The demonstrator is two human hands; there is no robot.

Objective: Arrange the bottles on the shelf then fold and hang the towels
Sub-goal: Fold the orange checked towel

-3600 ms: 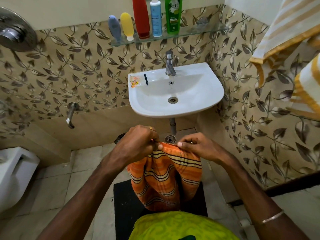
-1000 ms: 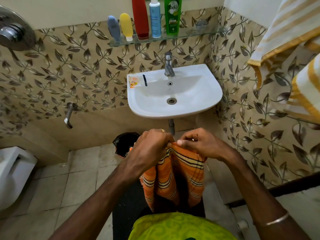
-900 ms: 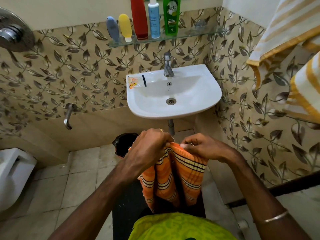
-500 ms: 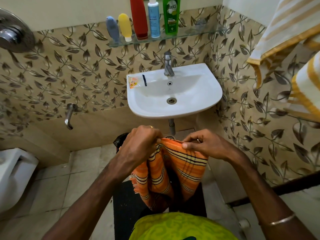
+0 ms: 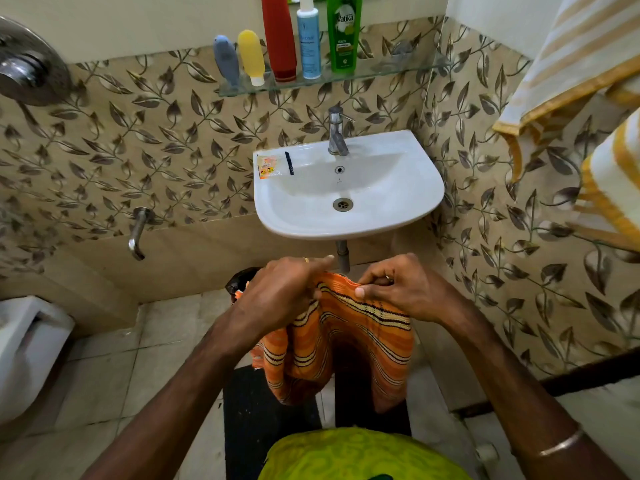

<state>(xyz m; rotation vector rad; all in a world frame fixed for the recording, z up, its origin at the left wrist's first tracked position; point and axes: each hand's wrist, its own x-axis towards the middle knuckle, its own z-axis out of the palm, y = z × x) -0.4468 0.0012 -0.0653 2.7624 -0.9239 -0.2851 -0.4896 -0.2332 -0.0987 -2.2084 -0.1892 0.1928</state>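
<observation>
Leaf-patterned tiles line the walls around a white sink (image 5: pixel 349 188). Above it, a glass shelf (image 5: pixel 391 69) carries five bottles in a row: grey (image 5: pixel 227 60), yellow (image 5: pixel 251 55), red (image 5: pixel 278 34), blue (image 5: pixel 309 41), green (image 5: pixel 345 34). Below the sink, both hands hold an orange striped towel (image 5: pixel 349 341) by its top edge; it hangs over a black mat (image 5: pixel 256 420). Left hand (image 5: pixel 282 292): fingers curled on the edge. Right hand (image 5: pixel 403 287): fingers pinching the edge. At right, two white-and-gold towels (image 5: pixel 575 57) hang by the wall.
</observation>
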